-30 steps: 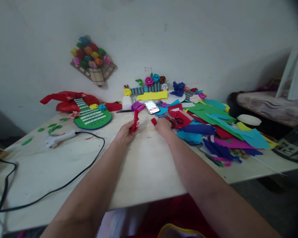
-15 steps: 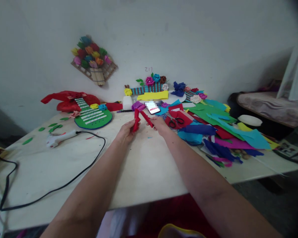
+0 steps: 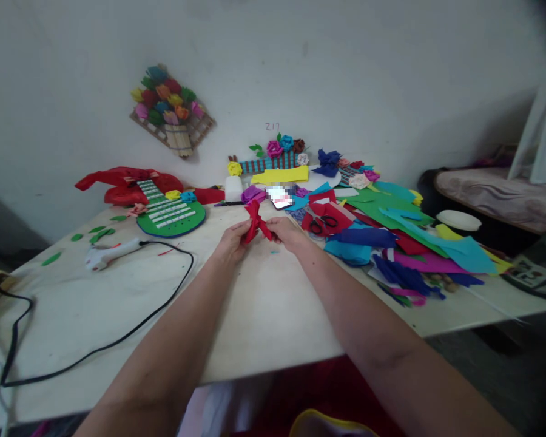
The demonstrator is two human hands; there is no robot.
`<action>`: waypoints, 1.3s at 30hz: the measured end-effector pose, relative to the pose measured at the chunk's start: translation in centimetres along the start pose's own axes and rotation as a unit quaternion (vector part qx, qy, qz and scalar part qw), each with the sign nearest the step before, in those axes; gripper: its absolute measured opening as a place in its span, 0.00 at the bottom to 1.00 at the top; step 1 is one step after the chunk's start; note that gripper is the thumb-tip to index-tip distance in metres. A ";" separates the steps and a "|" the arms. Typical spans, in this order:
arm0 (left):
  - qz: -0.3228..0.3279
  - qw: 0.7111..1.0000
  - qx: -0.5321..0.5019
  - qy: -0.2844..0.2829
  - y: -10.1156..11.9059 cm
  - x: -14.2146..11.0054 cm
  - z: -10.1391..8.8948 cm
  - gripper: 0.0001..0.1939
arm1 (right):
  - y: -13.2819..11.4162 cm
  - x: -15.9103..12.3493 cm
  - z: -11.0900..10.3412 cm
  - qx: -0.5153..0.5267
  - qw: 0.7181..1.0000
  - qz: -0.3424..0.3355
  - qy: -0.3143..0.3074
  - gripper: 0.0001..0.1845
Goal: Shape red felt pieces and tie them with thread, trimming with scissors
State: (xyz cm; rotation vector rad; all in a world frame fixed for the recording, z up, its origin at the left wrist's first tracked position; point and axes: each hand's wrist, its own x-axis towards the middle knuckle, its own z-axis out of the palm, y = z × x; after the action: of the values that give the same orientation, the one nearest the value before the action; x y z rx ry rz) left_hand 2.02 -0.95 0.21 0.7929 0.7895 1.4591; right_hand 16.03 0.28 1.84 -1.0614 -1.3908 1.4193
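Between my two hands is a red crepe paper strip (image 3: 254, 221), twisted and pinched narrow at its middle. My left hand (image 3: 235, 239) is closed on its left side, and my right hand (image 3: 286, 232) grips the lower right end with the fingertips. Both hands are just above the table. Beyond them lies a phone (image 3: 279, 198) with a lit screen. To the right of my right hand, black-handled scissors (image 3: 323, 224) rest on red paper.
On the left, a white glue gun (image 3: 113, 254) trails a black cord (image 3: 166, 303) over the table (image 3: 273, 315). Behind it lies a green guitar-shaped craft (image 3: 173, 221). Coloured paper sheets (image 3: 391, 209) are heaped on the right. A white bowl (image 3: 458, 221) stands near the right edge.
The red strip was two straight pieces meeting at an angle; now it is twisted and crumpled at the middle. My right hand has come slightly closer to my left.
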 end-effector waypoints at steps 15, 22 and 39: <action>0.055 0.997 -0.008 0.045 0.2 0.6 -0.6 0.03 | 0.5 0.4 -0.5 0.019 0.997 0.016 -0.066 0.21; 0.066 0.997 0.006 0.029 0.1 0.8 -0.8 0.05 | 0.3 0.1 -0.1 0.026 0.999 -0.004 -0.046 0.13; 0.071 0.996 0.006 0.045 0.2 0.6 -0.5 0.05 | 0.3 0.1 0.1 0.010 0.999 -0.016 -0.027 0.11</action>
State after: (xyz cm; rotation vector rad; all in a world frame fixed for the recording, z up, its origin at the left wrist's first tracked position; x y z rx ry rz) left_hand 1.43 -0.34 0.10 0.8114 0.8239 1.6280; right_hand 15.92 0.37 1.50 -0.9921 -1.4230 1.4450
